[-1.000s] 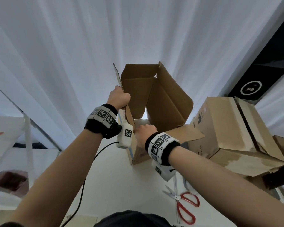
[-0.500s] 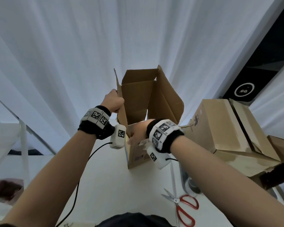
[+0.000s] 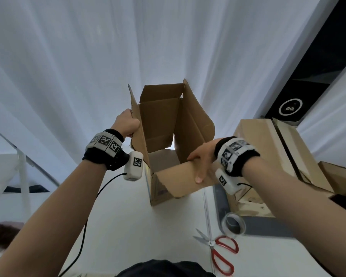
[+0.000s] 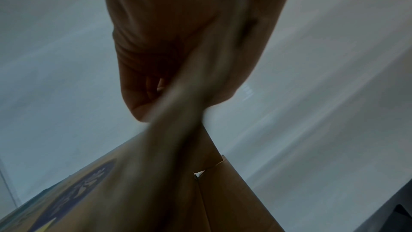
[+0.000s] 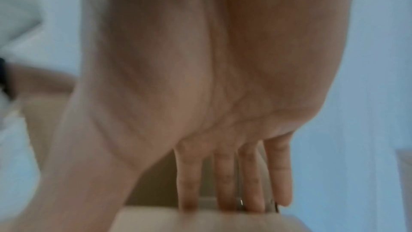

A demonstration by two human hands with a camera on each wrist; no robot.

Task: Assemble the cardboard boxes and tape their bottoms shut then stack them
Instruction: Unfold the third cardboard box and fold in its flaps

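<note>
An open brown cardboard box stands on the white table with its flaps up. My left hand grips the upright left flap in a fist; the left wrist view shows the curled fingers round that flap's edge above the printed box side. My right hand holds the near flap, thumb on its outer face and fingers behind it. The right wrist view shows those fingers straight, reaching down past the blurred flap.
Taped cardboard boxes are piled at the right, close to my right wrist. A roll of clear tape and red-handled scissors lie on the table near right. White curtains hang behind; a black device stands far right.
My right hand has slid right along the near flap, and that flap now leans out toward me. My left hand keeps its grip on the left flap.
</note>
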